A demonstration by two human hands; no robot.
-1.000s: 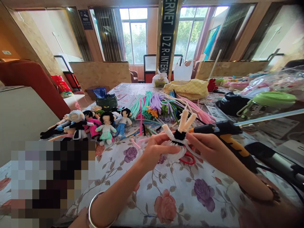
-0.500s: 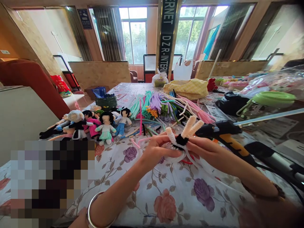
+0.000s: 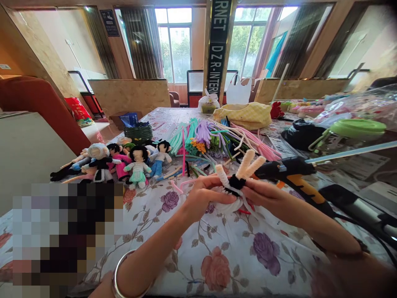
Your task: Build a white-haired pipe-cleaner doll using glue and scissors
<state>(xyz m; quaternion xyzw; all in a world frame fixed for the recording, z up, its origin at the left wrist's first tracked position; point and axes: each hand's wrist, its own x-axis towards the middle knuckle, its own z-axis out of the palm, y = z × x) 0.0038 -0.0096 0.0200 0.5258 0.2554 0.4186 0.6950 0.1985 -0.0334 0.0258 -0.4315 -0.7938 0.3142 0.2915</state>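
Left forearm [image 3: 155,244]: extended from the near edge, slanted toward the far right.
Left hand [image 3: 201,196]: fingers bent rightward, closed in a pinch, the left thumb [image 3: 226,198] laid on the near side.
Right forearm [image 3: 325,234]: extended from the near right, slanted toward the far left.
Right hand [image 3: 268,196]: fingers pointed left, drawn together in a pinch.
Fingertips: held near each other, partly hidden.

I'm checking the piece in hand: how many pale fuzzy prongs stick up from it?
3: a left prong by the left hand, plus a middle prong and a right prong, fanned apart near the right hand. The hands may hide others.
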